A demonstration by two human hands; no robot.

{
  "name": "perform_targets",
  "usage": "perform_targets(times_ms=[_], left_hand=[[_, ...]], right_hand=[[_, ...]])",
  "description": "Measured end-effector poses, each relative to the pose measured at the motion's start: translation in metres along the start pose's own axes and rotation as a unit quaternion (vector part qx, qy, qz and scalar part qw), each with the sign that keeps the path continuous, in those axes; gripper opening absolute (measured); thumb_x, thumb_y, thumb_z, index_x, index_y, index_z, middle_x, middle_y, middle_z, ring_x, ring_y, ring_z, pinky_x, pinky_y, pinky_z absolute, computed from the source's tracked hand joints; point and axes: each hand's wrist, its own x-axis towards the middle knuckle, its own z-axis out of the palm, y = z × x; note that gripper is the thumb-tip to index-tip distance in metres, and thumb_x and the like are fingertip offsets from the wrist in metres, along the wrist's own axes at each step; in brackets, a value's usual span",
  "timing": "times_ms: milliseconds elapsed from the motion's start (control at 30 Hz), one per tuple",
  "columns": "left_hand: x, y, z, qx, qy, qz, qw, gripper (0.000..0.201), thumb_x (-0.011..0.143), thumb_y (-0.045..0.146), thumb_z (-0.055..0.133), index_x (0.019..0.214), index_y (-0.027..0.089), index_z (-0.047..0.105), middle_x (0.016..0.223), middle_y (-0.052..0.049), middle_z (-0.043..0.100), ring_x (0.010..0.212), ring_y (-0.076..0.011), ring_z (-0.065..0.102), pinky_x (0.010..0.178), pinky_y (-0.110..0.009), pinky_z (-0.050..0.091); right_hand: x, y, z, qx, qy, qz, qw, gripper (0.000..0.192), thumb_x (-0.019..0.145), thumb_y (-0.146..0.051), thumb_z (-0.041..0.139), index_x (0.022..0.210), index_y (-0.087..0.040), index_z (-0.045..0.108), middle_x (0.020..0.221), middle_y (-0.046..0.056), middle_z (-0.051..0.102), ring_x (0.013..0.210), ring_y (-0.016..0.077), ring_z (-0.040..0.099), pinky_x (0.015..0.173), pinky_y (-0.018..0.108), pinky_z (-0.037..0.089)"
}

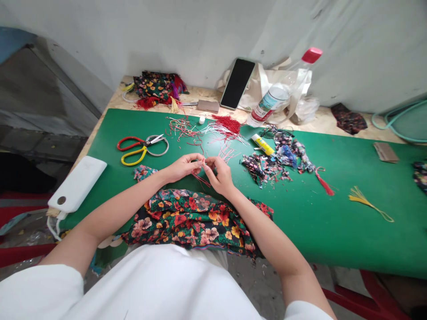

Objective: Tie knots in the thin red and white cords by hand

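Observation:
Over the green mat point(310, 240), my left hand point(184, 168) and my right hand point(220, 175) meet at the fingertips, both closed in a pinch on a thin red cord point(201, 179). Its strands trail below my fingers, and a small reddish bit shows between the tips. Just beyond my hands lie pale pink cords point(227, 153). A floral cloth point(190, 218), black with red and orange flowers, is bunched at the table edge under my forearms. Left of my hands rest scissors point(143, 149) with one red and one yellow handle, overlapping a grey ring point(164, 146).
Behind lie red threads point(228, 126), tangled cords point(182, 127) and a white cap point(202, 119). To the right are fabric scraps point(267, 169), a glue stick point(263, 144) and a yellow tassel point(363, 198). A phone point(238, 83), bottle point(270, 104) and power bank point(78, 183) surround the work.

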Motion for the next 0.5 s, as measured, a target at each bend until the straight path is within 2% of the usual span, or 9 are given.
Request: perform_targets(times_ms=[100,200,367,500], left_hand=[[-0.0007,0.0003,-0.0006,0.022,-0.008,0.015,1.000,0.027,0.075,0.040,0.068,0.076,0.015,0.058,0.086,0.001,0.051,0.066,-0.0042,0.046,0.060,-0.018,0.038],[-0.0021,0.0019,-0.0014,0.067,-0.018,0.028,0.997,0.029,0.074,0.043,0.067,0.076,0.015,0.061,0.103,-0.003,0.049,0.083,-0.0087,0.052,0.071,-0.021,0.045],[-0.0050,0.0043,-0.0026,0.149,-0.036,0.059,0.986,0.025,0.078,0.042,0.064,0.076,0.017,0.065,0.112,-0.006,0.045,0.107,-0.0160,0.048,0.090,-0.027,0.044],[-0.0068,0.0051,-0.0030,0.160,-0.059,0.053,0.984,0.022,0.077,0.039,0.065,0.076,0.017,0.066,0.115,-0.007,0.043,0.110,-0.0172,0.047,0.092,-0.029,0.043]], right_hand=[[0.0006,0.0004,-0.0003,-0.002,-0.017,-0.023,1.000,0.016,0.092,-0.035,0.045,0.097,-0.021,0.052,0.074,0.002,0.057,0.068,0.0156,0.050,0.065,0.031,0.043],[0.0014,0.0014,0.0004,0.003,-0.052,-0.047,0.998,0.015,0.090,-0.035,0.049,0.095,-0.021,0.051,0.073,0.001,0.055,0.066,0.0146,0.049,0.062,0.029,0.042],[0.0017,0.0015,0.0013,0.035,-0.074,-0.057,0.995,0.018,0.088,-0.033,0.051,0.077,-0.021,0.047,0.064,-0.002,0.048,0.058,0.0108,0.044,0.055,0.024,0.038],[0.0013,-0.0001,0.0000,0.098,-0.097,-0.028,0.990,0.031,0.087,-0.035,0.053,0.063,-0.020,0.041,0.056,-0.005,0.040,0.051,0.0079,0.039,0.050,0.022,0.034]])
